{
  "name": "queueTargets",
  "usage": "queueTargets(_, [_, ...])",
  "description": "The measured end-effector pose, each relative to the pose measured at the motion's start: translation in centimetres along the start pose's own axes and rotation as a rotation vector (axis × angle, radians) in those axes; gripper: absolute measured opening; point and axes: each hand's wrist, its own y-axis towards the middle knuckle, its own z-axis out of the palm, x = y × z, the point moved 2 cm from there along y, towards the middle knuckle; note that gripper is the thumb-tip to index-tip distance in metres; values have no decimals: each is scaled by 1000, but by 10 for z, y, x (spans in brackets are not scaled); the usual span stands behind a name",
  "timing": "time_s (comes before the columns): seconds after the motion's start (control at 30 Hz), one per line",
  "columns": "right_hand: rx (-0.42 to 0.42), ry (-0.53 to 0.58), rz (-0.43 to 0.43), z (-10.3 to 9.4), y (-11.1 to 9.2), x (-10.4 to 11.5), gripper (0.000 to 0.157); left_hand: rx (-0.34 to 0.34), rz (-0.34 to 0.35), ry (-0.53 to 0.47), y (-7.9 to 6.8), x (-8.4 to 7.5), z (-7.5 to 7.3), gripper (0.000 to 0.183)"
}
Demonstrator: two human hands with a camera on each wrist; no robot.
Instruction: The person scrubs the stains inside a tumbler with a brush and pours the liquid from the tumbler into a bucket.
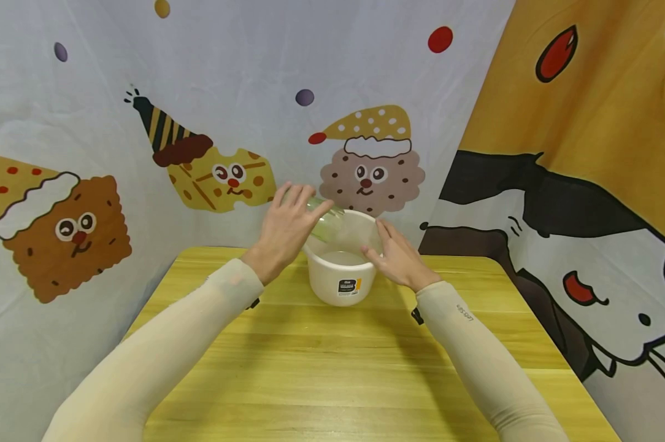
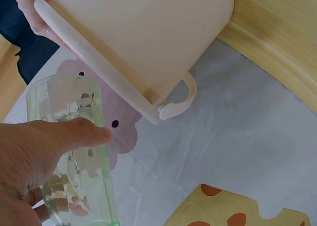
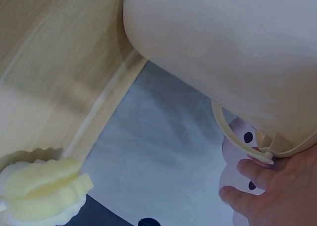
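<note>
My left hand (image 1: pixel 290 224) grips a clear, green-tinted cup (image 2: pixel 74 176), its thumb lying across the cup's side. The cup is tilted over the left side of a white bucket (image 1: pixel 338 285) that stands on the table. At the bucket's right rim is my right hand (image 1: pixel 401 258), holding it with the thumb over the rim and the fingers along the outside. Two of those fingers (image 3: pixel 242 198) show in the right wrist view, beside the bucket's white handle (image 3: pixel 230 132). A label (image 1: pixel 348 286) is on the bucket's front.
The yellow wooden table (image 1: pixel 310 374) ends just behind the bucket, where a cartoon-printed cloth (image 1: pixel 244 92) hangs. A ruffled yellow-and-white object (image 3: pixel 42 191) lies at the lower left of the right wrist view, near the table edge.
</note>
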Motion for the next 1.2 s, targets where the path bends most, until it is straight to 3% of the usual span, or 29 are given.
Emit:
queueTargets(0.43, [9,-32,10,0,0,2,99,-85,-63,-84,-12,0,1,73])
queueTargets(0.73, [-9,-68,19,-2,-1,3,97,-121,-116,-199,-23,4,1,88])
queueTargets(0.97, [-1,-84,38,-1,0,3,95,-108,-157,-266,-32,5,0,95])
queueTargets(1.2, [-3,-95,32,-2,0,4,104,-79,-213,-312,-40,5,2,97])
